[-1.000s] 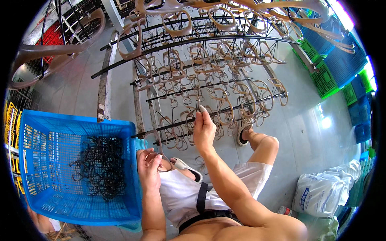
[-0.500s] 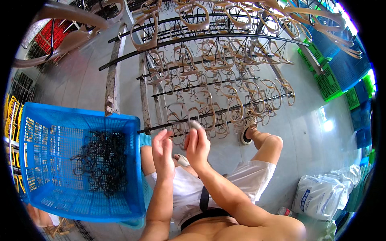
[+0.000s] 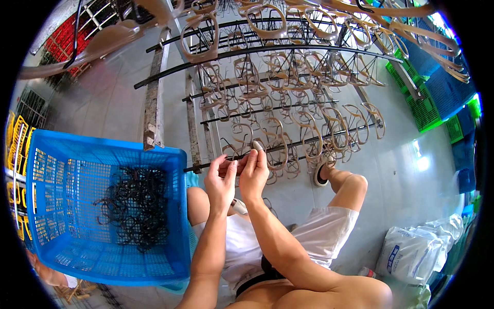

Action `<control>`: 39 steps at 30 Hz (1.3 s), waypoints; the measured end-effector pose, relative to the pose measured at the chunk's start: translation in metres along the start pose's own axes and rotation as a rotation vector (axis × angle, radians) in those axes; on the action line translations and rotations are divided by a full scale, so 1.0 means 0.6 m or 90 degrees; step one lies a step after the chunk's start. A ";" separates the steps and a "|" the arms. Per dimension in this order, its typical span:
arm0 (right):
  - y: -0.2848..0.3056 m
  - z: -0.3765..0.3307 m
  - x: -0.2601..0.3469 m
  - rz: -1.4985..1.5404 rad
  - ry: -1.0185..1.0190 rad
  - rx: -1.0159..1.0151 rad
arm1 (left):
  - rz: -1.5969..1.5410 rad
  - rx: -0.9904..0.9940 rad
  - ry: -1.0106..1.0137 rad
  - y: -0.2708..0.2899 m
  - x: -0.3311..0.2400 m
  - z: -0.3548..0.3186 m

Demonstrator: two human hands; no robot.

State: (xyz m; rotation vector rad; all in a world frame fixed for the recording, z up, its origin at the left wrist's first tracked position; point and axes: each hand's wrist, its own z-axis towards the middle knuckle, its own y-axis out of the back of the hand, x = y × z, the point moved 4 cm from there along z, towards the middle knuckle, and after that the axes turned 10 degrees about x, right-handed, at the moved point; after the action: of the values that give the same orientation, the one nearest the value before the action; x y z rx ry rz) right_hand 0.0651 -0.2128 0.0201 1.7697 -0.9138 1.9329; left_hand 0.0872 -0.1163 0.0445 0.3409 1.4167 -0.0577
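Head view: left hand (image 3: 220,181) & right hand (image 3: 253,172) met at centre, fingertips pinched together on a small dark wire clip (image 3: 242,157), mostly hidden. Blue plastic lattice crate (image 3: 77,257) of dark wire clips (image 3: 135,206) sat at 9 o'clock. Black metal rack w/ tan eyeglass frames (image 3: 288,110) rose at 12 o'clock.

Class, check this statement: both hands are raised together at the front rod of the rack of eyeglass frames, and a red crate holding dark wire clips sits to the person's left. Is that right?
Not quite. The crate is blue, not red, as the head view shows. The rest stands: the left hand and right hand meet at the front rod of the rack, and the dark clips lie in the crate on the person's left.
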 end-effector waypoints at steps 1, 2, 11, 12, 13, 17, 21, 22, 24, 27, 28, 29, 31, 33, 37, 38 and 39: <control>0.001 0.001 -0.003 0.007 0.001 -0.004 | 0.004 -0.007 0.003 -0.001 0.001 0.000; 0.000 0.002 0.001 0.016 0.000 -0.007 | -0.006 -0.013 0.008 -0.002 0.001 -0.001; -0.012 0.004 -0.002 0.161 -0.033 -0.018 | -0.032 -0.010 0.055 -0.001 -0.009 -0.002; -0.012 0.003 -0.002 0.175 -0.030 -0.023 | -0.025 -0.011 0.054 -0.001 -0.008 -0.002; -0.012 0.003 -0.002 0.188 -0.027 -0.028 | -0.019 -0.013 0.053 -0.002 -0.006 -0.002; -0.016 0.005 0.000 0.263 -0.006 -0.027 | -0.021 -0.003 0.044 -0.001 -0.003 -0.001; -0.018 0.004 0.000 0.211 -0.026 0.052 | -0.028 -0.016 0.041 0.003 -0.005 -0.005; -0.016 0.001 0.001 0.187 -0.024 0.063 | -0.023 -0.022 0.039 0.004 -0.003 -0.005; -0.015 -0.007 0.004 0.137 -0.020 0.091 | -0.015 -0.041 0.033 0.006 -0.006 -0.004; -0.020 -0.015 -0.001 0.051 -0.003 0.001 | 0.031 -0.050 0.026 0.007 -0.027 -0.002; -0.018 -0.015 -0.002 0.057 0.000 -0.021 | 0.057 -0.048 -0.002 0.007 -0.025 -0.003; -0.019 -0.016 0.004 0.036 0.013 -0.030 | 0.058 -0.046 -0.004 0.009 -0.025 -0.004; -0.024 -0.017 0.013 0.000 -0.004 -0.025 | 0.077 -0.033 0.016 0.013 -0.027 -0.008; -0.018 -0.013 0.015 0.004 -0.004 -0.005 | 0.053 -0.026 0.021 0.011 -0.027 -0.009; -0.017 -0.012 0.021 0.003 0.023 -0.001 | 0.047 -0.023 0.028 0.011 -0.032 -0.010; -0.019 -0.012 0.021 0.000 0.012 0.014 | 0.050 -0.020 0.028 0.013 -0.027 -0.009; -0.018 -0.012 0.022 -0.004 0.002 0.029 | 0.053 -0.019 0.029 0.015 -0.017 -0.008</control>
State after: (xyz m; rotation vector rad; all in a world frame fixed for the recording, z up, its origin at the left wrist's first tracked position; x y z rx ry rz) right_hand 0.0651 -0.2020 0.0352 1.7931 -0.8684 1.9670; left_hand 0.0834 -0.1081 0.0556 0.3782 1.4453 0.0383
